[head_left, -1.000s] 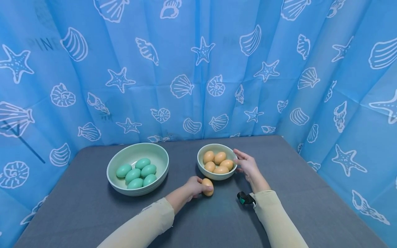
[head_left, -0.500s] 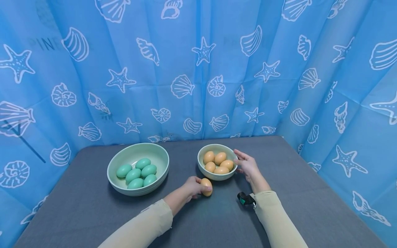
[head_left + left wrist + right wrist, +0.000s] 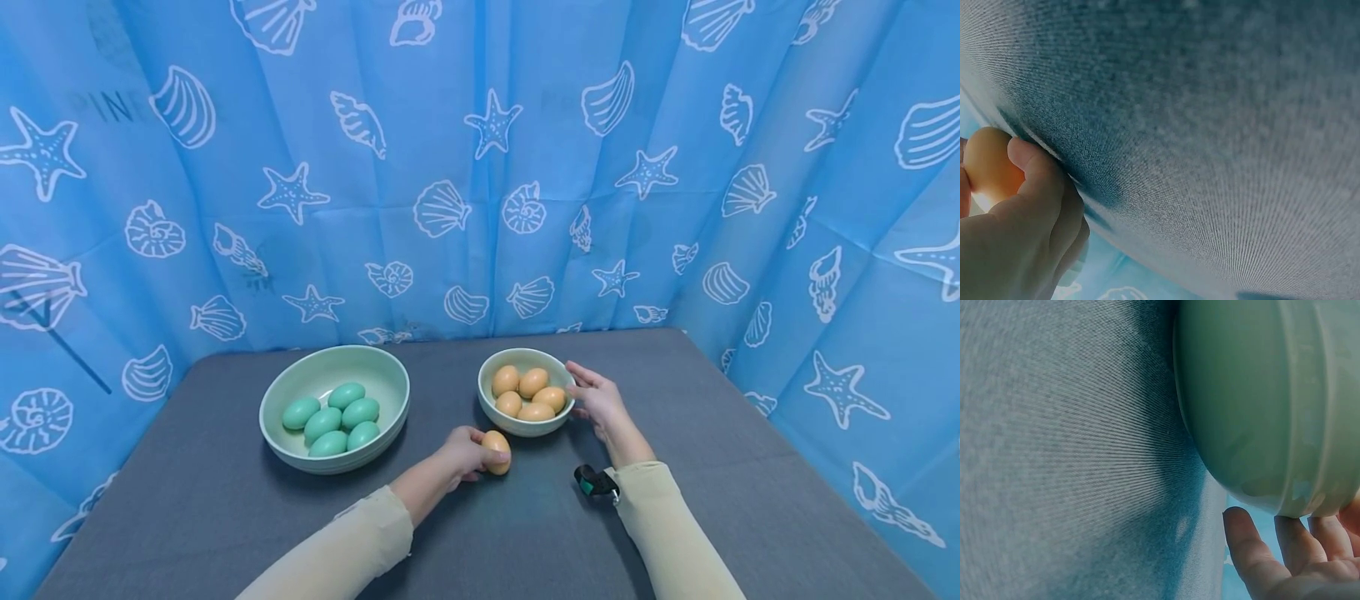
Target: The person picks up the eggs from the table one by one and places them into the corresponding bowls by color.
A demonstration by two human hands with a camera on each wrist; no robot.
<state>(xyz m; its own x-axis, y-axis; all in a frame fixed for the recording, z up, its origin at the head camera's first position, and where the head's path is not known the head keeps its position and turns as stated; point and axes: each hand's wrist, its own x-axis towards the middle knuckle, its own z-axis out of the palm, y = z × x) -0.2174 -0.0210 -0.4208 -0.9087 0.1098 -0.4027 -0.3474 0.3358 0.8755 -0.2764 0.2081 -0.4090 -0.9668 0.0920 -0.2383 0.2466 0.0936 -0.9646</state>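
Note:
Just in front of the small pale green bowl [image 3: 525, 427], my left hand [image 3: 462, 452] pinches a brown egg [image 3: 497, 452] between thumb and fingers. The left wrist view shows the egg [image 3: 988, 162] low over the cloth; whether it touches is unclear. My right hand [image 3: 603, 406] holds the small bowl at its right side, thumb at the rim. Fingers [image 3: 1297, 540] press against the bowl's outer wall [image 3: 1241, 406] in the right wrist view, which does not show the thumb. Several brown eggs [image 3: 533, 382] lie inside that bowl.
To the left stands a larger green bowl [image 3: 386, 375] with several green eggs [image 3: 323, 423] in it. A grey cloth [image 3: 187, 500] covers the table. Blue curtains [image 3: 480, 250] with shell prints hang behind and at the sides. A black strap [image 3: 592, 480] hangs at the right wrist.
My left hand, still pinching the brown egg, has drifted slightly to the left. The right hand and both bowls have stayed in place.

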